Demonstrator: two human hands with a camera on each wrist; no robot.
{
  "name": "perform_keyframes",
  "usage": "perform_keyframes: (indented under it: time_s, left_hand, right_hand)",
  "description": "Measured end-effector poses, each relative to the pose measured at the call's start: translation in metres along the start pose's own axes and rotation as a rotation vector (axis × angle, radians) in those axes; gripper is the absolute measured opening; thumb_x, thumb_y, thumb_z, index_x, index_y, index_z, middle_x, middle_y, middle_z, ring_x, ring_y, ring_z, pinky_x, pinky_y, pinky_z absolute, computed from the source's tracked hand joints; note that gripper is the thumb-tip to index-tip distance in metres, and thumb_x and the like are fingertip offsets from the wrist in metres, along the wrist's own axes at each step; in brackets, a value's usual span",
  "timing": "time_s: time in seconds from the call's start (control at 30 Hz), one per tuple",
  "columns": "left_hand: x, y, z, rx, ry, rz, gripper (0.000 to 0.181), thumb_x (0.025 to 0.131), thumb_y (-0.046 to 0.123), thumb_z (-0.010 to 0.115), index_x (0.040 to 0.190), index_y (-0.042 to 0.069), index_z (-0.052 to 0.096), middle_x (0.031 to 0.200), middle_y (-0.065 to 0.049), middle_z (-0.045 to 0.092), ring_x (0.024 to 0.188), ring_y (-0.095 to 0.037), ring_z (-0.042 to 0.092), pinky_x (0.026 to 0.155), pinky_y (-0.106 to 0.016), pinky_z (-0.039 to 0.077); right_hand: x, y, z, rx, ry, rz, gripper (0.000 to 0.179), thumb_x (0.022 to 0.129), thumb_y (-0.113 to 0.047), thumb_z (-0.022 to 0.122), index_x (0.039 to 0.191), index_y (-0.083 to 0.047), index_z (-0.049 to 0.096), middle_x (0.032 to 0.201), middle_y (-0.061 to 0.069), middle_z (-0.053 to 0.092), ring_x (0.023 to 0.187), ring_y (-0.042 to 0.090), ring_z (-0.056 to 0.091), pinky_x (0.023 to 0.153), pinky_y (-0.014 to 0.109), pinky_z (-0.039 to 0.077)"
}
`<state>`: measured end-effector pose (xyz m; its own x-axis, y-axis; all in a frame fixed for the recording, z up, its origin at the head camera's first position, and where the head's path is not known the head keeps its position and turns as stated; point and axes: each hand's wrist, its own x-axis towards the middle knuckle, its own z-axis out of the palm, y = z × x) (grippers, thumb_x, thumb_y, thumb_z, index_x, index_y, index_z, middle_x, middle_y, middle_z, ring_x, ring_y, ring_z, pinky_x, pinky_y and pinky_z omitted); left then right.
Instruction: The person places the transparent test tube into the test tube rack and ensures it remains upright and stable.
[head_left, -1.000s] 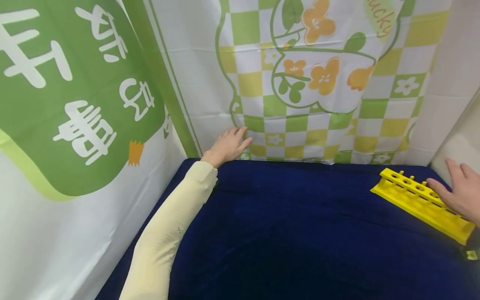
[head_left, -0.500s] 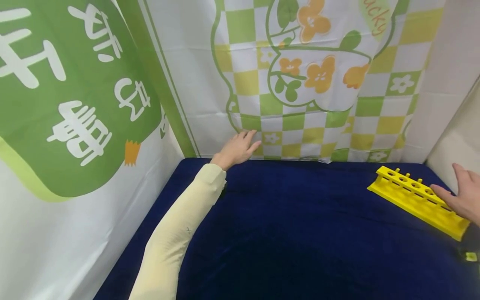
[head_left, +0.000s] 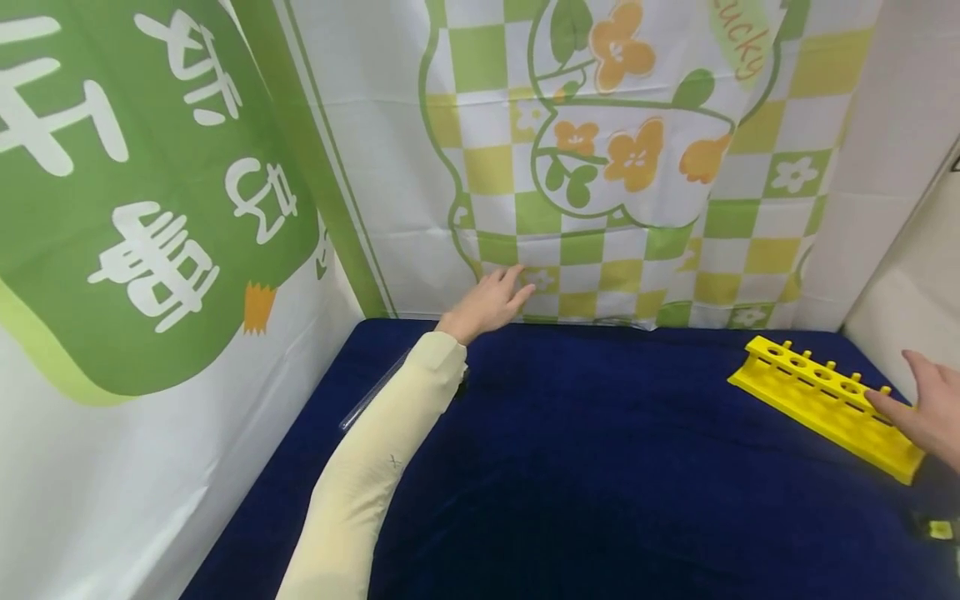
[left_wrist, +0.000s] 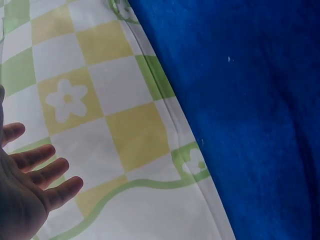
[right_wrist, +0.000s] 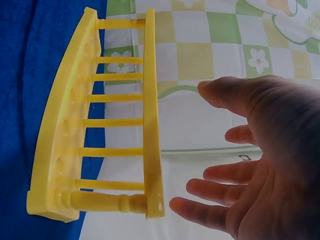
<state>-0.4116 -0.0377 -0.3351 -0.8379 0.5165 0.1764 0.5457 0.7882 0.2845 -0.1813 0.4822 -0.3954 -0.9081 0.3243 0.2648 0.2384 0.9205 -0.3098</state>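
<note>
My left hand [head_left: 486, 305] hovers near the back curtain with its fingers extended and holds nothing. In the left wrist view its fingers [left_wrist: 64, 194] are spread, pointing at the checkered cloth. On the right side of the table stands a yellow test tube rack [head_left: 825, 408], with a row of round holes and pegs along its back. My right hand [head_left: 928, 412] is beside the rack's near end, thumb and fingers apart. Seen from the right wrist, a gap separates that hand [right_wrist: 250, 165] from the rack [right_wrist: 152, 115]. A thin clear tube-like object [head_left: 371, 398] is partly hidden behind the left sleeve.
Dark blue cloth [head_left: 585, 467] covers the table. A checkered, flower-printed curtain [head_left: 585, 250] hangs along the back edge, and a green and white one [head_left: 247, 367] on the left. A small dark item with a yellow-green patch [head_left: 939, 529] lies at the right edge.
My left hand has shifted right and slightly down in the view, and the clear tube-like object has come into sight behind the sleeve. The rack appears slightly further left as the head view shifts.
</note>
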Motion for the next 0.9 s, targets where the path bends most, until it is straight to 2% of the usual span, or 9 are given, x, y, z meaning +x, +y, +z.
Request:
perform_keyframes:
  time_s: [0.13, 0.3, 0.37, 0.53, 0.6, 0.67, 0.83, 0.87, 0.9]
  left_hand:
    - [0.0, 0.003, 0.005, -0.014, -0.009, -0.002, 0.066, 0.104, 0.056, 0.024, 0.157, 0.018, 0.019, 0.158, -0.016, 0.03, 0.145, -0.034, 0.033, 0.116, -0.052, 0.032]
    - [0.0, 0.006, 0.009, -0.041, -0.004, 0.012, 0.063, 0.105, 0.053, 0.026, 0.157, 0.017, 0.02, 0.159, -0.016, 0.03, 0.145, -0.035, 0.032, 0.116, -0.052, 0.032]
    - [0.0, 0.006, 0.011, -0.049, -0.003, 0.017, 0.063, 0.105, 0.053, 0.027, 0.157, 0.017, 0.021, 0.158, -0.016, 0.03, 0.145, -0.035, 0.032, 0.116, -0.052, 0.032]
    - [0.002, 0.006, 0.017, -0.062, -0.017, 0.01, 0.067, 0.103, 0.057, 0.023, 0.157, 0.019, 0.02, 0.159, -0.015, 0.03, 0.145, -0.034, 0.032, 0.116, -0.052, 0.032]
    - [0.002, 0.006, 0.019, -0.066, -0.024, 0.013, 0.068, 0.103, 0.058, 0.022, 0.157, 0.018, 0.019, 0.159, -0.016, 0.03, 0.145, -0.034, 0.032, 0.115, -0.052, 0.032]
    - [0.001, 0.007, 0.021, -0.075, -0.023, 0.021, 0.068, 0.103, 0.058, 0.023, 0.157, 0.017, 0.02, 0.158, -0.016, 0.03, 0.145, -0.035, 0.033, 0.115, -0.052, 0.033]
    - [0.001, 0.007, 0.024, -0.092, -0.011, 0.025, 0.066, 0.103, 0.058, 0.022, 0.156, 0.018, 0.022, 0.158, -0.016, 0.032, 0.143, -0.035, 0.035, 0.114, -0.052, 0.034]
    - [0.001, 0.007, 0.025, -0.095, -0.012, 0.024, 0.066, 0.103, 0.058, 0.022, 0.156, 0.018, 0.022, 0.158, -0.016, 0.032, 0.143, -0.035, 0.035, 0.114, -0.052, 0.034]
    - [0.001, 0.007, 0.026, -0.098, -0.013, 0.022, 0.066, 0.103, 0.058, 0.022, 0.156, 0.018, 0.022, 0.158, -0.016, 0.032, 0.144, -0.035, 0.035, 0.115, -0.052, 0.034]
  right_hand:
    - [-0.001, 0.008, 0.006, 0.01, 0.004, 0.014, 0.081, 0.104, -0.049, 0.03, 0.151, 0.011, 0.001, 0.15, 0.042, 0.01, 0.134, 0.062, 0.016, 0.105, 0.072, 0.022]
    - [0.034, 0.081, 0.056, -0.034, 0.036, 0.02, 0.086, 0.101, -0.052, 0.04, 0.154, 0.005, 0.002, 0.152, 0.039, 0.011, 0.136, 0.06, 0.017, 0.104, 0.073, 0.022]
    - [0.043, 0.097, 0.067, -0.037, 0.051, 0.02, 0.089, 0.1, -0.055, 0.041, 0.155, 0.003, 0.002, 0.153, 0.039, 0.012, 0.136, 0.06, 0.018, 0.104, 0.073, 0.023]
    - [0.012, 0.044, 0.029, 0.02, 0.047, 0.04, 0.088, 0.1, -0.058, 0.032, 0.152, 0.008, 0.006, 0.148, 0.042, 0.016, 0.131, 0.062, 0.021, 0.1, 0.073, 0.026]
    - [0.006, 0.036, 0.022, 0.028, 0.043, 0.034, 0.082, 0.102, -0.05, 0.035, 0.151, 0.01, 0.009, 0.147, 0.043, 0.017, 0.129, 0.063, 0.022, 0.1, 0.073, 0.027]
    - [0.008, 0.044, 0.025, 0.021, 0.038, 0.031, 0.079, 0.102, -0.046, 0.036, 0.15, 0.011, 0.01, 0.148, 0.042, 0.017, 0.13, 0.062, 0.021, 0.103, 0.072, 0.025]
    - [0.033, 0.099, 0.062, -0.009, 0.042, 0.047, 0.091, 0.097, -0.062, 0.032, 0.154, 0.005, 0.005, 0.151, 0.039, 0.015, 0.135, 0.06, 0.018, 0.102, 0.073, 0.023]
    - [0.035, 0.104, 0.065, -0.013, 0.029, 0.058, 0.092, 0.097, -0.063, 0.032, 0.154, 0.004, 0.005, 0.15, 0.039, 0.014, 0.135, 0.06, 0.017, 0.102, 0.073, 0.023]
    - [0.036, 0.105, 0.065, -0.014, 0.019, 0.062, 0.087, 0.1, -0.054, 0.039, 0.153, 0.005, 0.005, 0.149, 0.039, 0.015, 0.134, 0.061, 0.018, 0.102, 0.073, 0.024]
